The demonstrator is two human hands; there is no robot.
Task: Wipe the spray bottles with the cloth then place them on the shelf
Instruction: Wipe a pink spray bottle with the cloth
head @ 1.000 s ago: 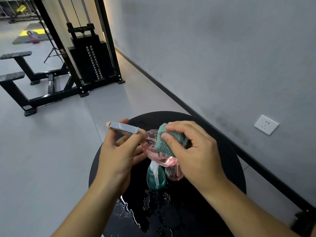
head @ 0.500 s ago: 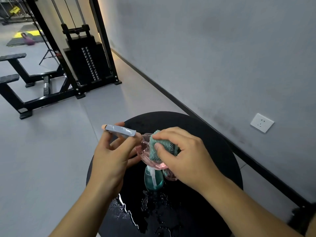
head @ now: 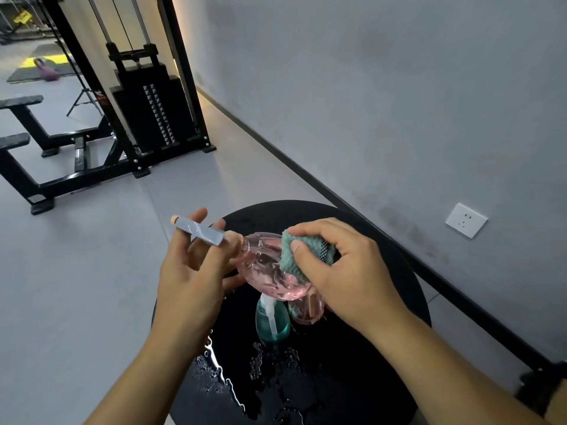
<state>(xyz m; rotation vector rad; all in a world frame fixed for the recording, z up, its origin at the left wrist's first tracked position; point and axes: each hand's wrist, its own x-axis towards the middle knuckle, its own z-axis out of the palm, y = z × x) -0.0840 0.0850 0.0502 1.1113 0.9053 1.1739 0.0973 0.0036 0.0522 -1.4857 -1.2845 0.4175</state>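
The pink spray bottle (head: 270, 265) is held tilted above the wet counter (head: 383, 348), clamped at its neck by the left hand (head: 190, 277) so its body is exposed; the cloth (head: 302, 253) is pressed onto it by the closed right hand (head: 346, 274) (no shelf is visible).

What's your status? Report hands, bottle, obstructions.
Left hand grips pink bottle at its neck. Right hand presses cloth on it. Two more bottles wait on wet table. No shelf in view.
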